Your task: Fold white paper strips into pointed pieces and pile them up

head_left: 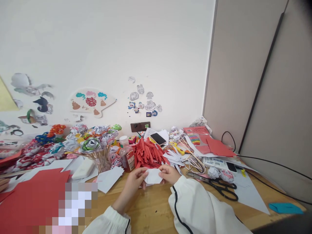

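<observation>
A small white piece of paper [153, 176] is stretched between my two hands, just above the wooden table. My left hand [136, 178] pinches its left edge between thumb and fingers. On the other side, my right hand [170, 174] pinches its right edge. Right behind the paper lies a heap of folded red paper strips [148, 152]. Folded white paper strips [174, 157] lie behind my right hand. A bottle with a red label [127, 156] stands behind my left hand.
Black scissors [220, 188] lie to the right, near crumpled paper balls [226, 175]. Red paper sheets [36, 195] cover the left side, where part of another person's hand [3, 184] shows. A cup of sticks [101, 161], paper flowers [90, 144] and a phone [158, 138] sit farther back.
</observation>
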`<action>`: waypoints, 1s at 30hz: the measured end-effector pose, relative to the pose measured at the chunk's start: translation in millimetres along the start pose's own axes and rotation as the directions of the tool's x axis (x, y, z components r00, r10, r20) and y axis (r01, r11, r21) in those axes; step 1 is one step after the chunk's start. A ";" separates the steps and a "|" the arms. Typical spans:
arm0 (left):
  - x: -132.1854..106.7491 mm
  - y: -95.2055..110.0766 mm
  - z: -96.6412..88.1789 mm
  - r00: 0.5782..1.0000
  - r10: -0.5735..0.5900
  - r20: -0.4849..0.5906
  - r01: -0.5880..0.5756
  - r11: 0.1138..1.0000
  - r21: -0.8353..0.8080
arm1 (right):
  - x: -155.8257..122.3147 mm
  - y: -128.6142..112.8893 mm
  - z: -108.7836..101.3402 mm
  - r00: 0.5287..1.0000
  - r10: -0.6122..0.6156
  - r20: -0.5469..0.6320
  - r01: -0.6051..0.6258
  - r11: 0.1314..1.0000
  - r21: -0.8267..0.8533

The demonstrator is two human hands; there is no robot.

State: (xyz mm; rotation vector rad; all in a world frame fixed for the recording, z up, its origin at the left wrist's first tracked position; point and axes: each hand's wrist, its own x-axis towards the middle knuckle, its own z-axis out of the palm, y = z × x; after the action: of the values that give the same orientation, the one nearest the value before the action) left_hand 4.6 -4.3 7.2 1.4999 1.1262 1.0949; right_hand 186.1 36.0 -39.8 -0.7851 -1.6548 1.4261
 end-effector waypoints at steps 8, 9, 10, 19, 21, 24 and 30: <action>-4.1 10.2 -3.9 0.994 -0.031 0.104 0.038 0.997 -0.066 | -1.7 -7.9 0.7 1.000 -0.014 -0.005 0.014 0.990 0.141; -4.6 11.5 -4.5 0.995 -0.035 0.099 0.043 0.996 -0.078 | -2.4 -11.0 0.9 1.000 -0.020 0.008 0.018 0.986 0.164; -5.0 12.7 -4.9 0.995 -0.040 0.093 0.048 0.994 -0.093 | -3.2 -14.0 1.0 1.000 -0.025 0.019 0.021 0.983 0.182; -5.0 18.0 -3.9 0.998 -0.060 0.006 0.060 0.987 -0.152 | -7.4 -28.6 5.6 0.995 -0.061 -0.083 0.079 0.969 0.236; -5.6 18.8 -3.1 0.998 -0.059 -0.004 0.057 0.985 -0.166 | -8.3 -31.0 7.5 0.992 -0.064 -0.109 0.089 0.967 0.240; -7.2 20.4 -2.3 0.998 -0.054 -0.017 0.050 0.981 -0.188 | -9.2 -33.2 9.0 0.990 -0.067 -0.126 0.096 0.966 0.241; -9.3 20.3 -2.2 0.998 -0.053 0.014 0.055 0.984 -0.169 | -9.0 -24.5 5.0 0.999 -0.041 -0.001 0.041 0.975 0.217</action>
State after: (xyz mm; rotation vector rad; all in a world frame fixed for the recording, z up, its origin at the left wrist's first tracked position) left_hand 3.7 -16.0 26.3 1.3329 1.0343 1.1161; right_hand 187.2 21.6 -17.5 -0.6214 -1.4782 1.5484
